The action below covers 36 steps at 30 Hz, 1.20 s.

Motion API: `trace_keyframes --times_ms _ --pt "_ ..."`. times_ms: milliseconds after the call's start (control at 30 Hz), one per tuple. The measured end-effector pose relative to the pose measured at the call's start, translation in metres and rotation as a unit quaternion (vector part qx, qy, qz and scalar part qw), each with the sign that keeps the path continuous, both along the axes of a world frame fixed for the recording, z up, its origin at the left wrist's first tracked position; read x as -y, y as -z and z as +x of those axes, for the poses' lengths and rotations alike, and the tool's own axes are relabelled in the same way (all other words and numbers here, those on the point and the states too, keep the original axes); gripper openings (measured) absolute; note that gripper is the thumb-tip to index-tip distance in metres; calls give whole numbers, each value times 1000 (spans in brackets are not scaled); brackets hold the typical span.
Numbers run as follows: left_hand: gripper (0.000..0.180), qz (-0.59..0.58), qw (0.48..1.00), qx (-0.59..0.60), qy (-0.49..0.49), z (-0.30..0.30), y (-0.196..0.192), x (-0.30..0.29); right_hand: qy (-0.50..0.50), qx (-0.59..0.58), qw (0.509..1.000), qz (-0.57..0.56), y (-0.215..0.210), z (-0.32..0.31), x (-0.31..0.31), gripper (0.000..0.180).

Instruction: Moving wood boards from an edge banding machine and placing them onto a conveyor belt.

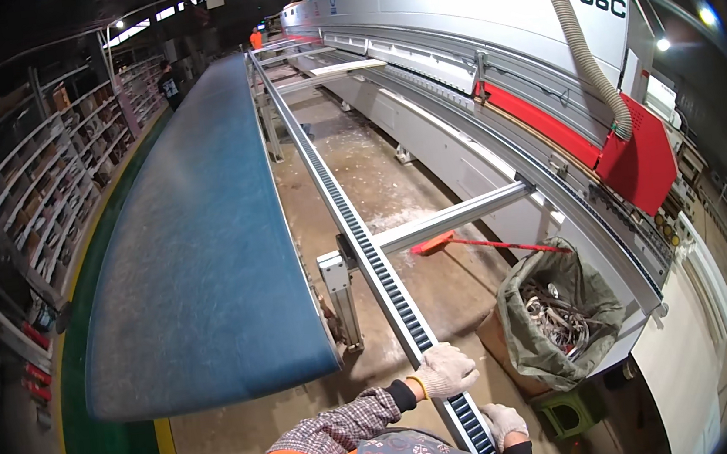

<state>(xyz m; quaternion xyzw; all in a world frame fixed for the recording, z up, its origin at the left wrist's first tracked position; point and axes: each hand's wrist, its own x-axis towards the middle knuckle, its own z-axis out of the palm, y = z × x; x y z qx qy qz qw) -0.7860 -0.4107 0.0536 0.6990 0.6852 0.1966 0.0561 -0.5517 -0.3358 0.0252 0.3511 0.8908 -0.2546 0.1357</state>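
Observation:
A long, narrow roller rail (403, 315) with dark rollers in a pale metal frame runs away from my body. Over it lies my left hand (445, 370) in a whitish knit glove, its fingers closed round the rail's far side. Closer to me, my right hand (505, 422), gloved alike, is curled against the right edge of the same rail. The undersides of both hands are hidden. A metal crossbar (454, 216) joins the rail to the machine side, and a metal leg (339, 295) stands at its left.
Left of the rail stretches a wide blue conveyor belt (200, 260). On the right is a long white machine (447, 9) with a red guard (637, 157) and hose (577, 40). A bag of strip scraps (561, 322), a green stool (570, 413) and an orange broom (433, 243) sit below.

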Motion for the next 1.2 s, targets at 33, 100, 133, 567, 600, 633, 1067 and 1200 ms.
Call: trace_keyframes --times_ms 33,100,133,567,600,633,1067,1200 --pt "38 -3 1000 -2 2 0 -1 0 -1 -5 1000 1 2 1 0 37" --pt "38 -11 1000 -5 5 0 -1 -1 -4 -16 1000 4 4 2 -1 37" --pt "37 -9 1000 -4 5 0 -1 -1 0 -17 1000 2 4 2 0 38" --pt "39 9 1000 -2 6 0 2 -1 1 -1 1000 5 6 1 -1 38" --pt "39 15 1000 -1 6 0 1 -1 -1 0 1000 4 4 0 -1 38" --pt "38 10 1000 -1 5 0 0 -1 -2 -1 1000 3 2 0 0 38" --pt "39 13 1000 11 9 0 0 -2 -3 -16 1000 -1 1 0 0 38" --pt "39 16 1000 13 9 -2 2 -2 11 -22 1000 2 -6 -1 4 39"
